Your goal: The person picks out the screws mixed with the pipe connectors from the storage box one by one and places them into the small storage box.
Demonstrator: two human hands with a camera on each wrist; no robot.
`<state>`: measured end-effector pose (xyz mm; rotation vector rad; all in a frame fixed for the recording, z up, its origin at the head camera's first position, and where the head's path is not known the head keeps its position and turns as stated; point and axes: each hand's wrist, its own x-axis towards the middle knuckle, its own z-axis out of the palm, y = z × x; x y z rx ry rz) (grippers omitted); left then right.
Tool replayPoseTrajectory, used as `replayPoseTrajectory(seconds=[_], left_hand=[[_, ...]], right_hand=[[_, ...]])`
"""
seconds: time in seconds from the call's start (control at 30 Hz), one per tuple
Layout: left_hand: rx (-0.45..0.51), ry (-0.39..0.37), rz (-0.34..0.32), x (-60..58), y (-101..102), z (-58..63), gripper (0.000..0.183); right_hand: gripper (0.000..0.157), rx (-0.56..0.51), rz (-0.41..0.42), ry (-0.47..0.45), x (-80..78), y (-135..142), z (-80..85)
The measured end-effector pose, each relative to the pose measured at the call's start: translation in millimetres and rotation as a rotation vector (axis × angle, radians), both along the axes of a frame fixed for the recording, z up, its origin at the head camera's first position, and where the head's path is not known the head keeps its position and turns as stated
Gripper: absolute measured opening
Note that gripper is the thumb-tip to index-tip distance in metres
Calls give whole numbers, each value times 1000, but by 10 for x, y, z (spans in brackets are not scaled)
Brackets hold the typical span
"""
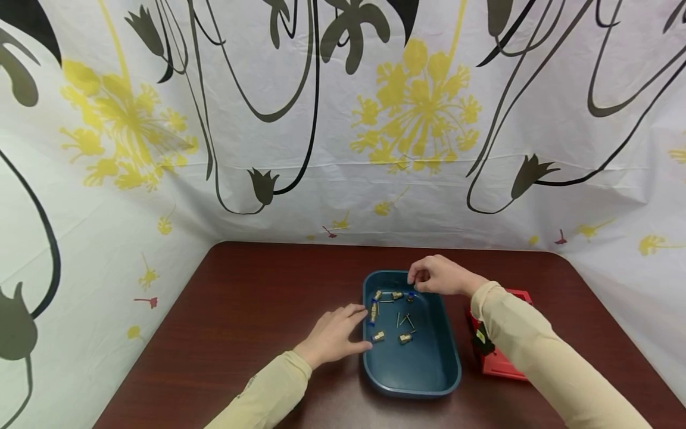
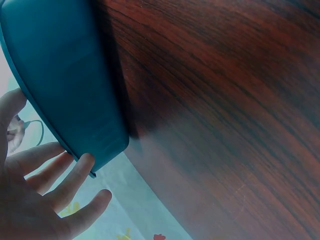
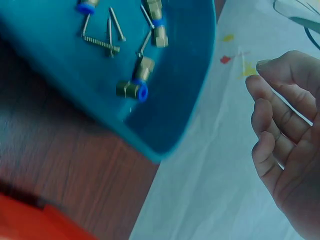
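Observation:
A blue plastic tray (image 1: 412, 372) lies lengthwise on the table. Inside it are several brass fittings (image 1: 405, 338), some with blue collars, and several loose screws (image 1: 410, 322). My left hand (image 1: 334, 333) is at the tray's left side, fingers spread and relaxed. In the left wrist view its fingertips (image 2: 86, 162) are right at the rim. Over the far right corner of the tray, my right hand (image 1: 442, 274) hovers with loosely bent fingers. The right wrist view shows its thumb and index fingertips close together, with nothing visible between them.
A red container (image 1: 504, 364) with a black item (image 1: 482, 339) sits to the right of the tray, partly hidden under my right forearm. The dark wooden table (image 1: 257, 310) meets a patterned white cloth (image 1: 332, 179) behind and at the sides.

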<state>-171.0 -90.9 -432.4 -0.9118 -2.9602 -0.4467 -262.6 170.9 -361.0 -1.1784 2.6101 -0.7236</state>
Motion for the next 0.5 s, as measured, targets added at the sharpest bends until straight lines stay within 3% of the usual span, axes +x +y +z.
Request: replayPoseTrajectory(seconds=[0.5], left_hand=[[10, 13, -15, -6, -10, 0, 65]], right_hand=[[14, 12, 14, -73, 10, -307, -228]])
